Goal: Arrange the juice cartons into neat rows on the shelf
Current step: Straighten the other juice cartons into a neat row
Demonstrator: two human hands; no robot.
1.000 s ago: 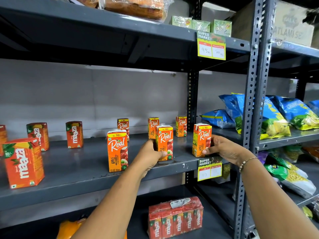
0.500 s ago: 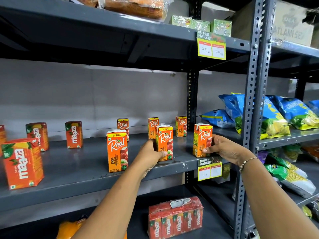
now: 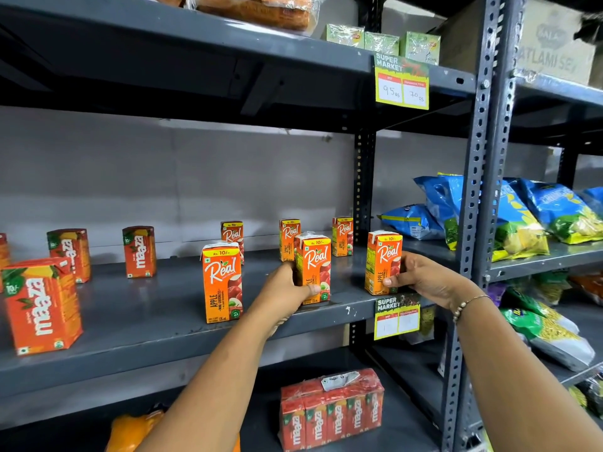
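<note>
Small orange Real apple juice cartons stand on the grey middle shelf (image 3: 137,324). My left hand (image 3: 284,290) grips the middle front carton (image 3: 315,267) from its left side. My right hand (image 3: 424,278) holds the right front carton (image 3: 383,261) near the shelf's right post. A third front carton (image 3: 222,282) stands free to the left. Behind them, three more Real cartons (image 3: 289,238) stand spaced along the back. Maaza cartons (image 3: 40,305) stand apart at the shelf's left end.
A price tag (image 3: 396,318) hangs from the shelf edge below my right hand. A wrapped pack of Maaza cartons (image 3: 331,409) sits on the lower shelf. Blue and green snack bags (image 3: 509,216) fill the neighbouring bay past the upright post (image 3: 473,223). The upper shelf (image 3: 228,50) overhangs.
Both hands stay on their cartons. The right carton has shifted very slightly; otherwise nothing has visibly moved.
</note>
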